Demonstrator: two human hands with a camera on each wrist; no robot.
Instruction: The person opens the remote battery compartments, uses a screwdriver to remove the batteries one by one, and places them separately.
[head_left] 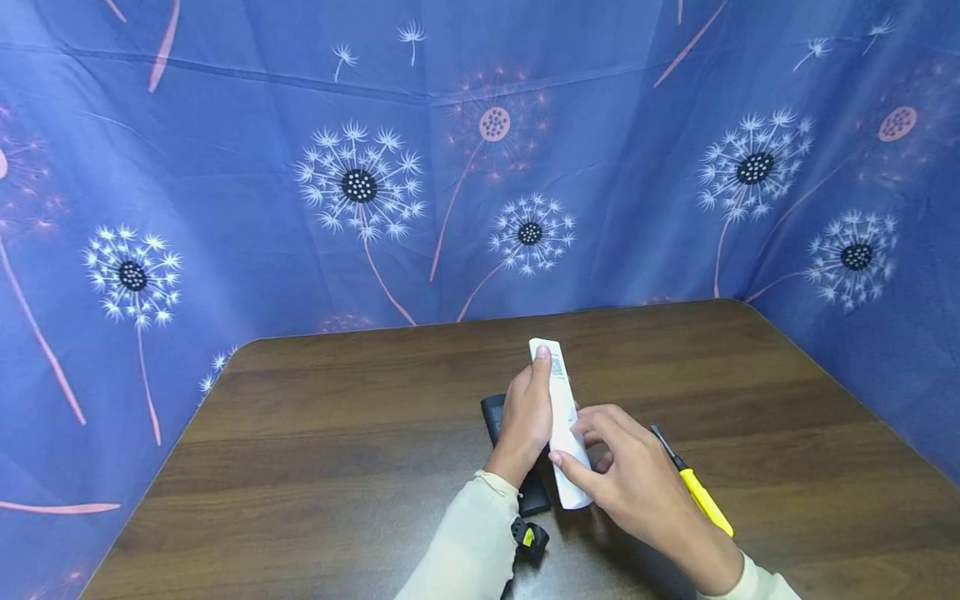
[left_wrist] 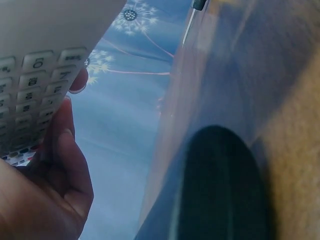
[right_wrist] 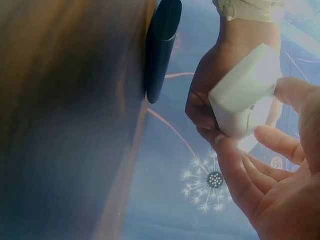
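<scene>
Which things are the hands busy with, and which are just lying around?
In the job:
- left hand
- right hand
- white remote, held

Seemingly just lying about:
- black object
- screwdriver

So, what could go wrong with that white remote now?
The left hand and right hand hold the white remote up off the table, so it might slip and bang down. The screwdriver lies close beside the right hand, so a careless swing could perhaps knock it.
</scene>
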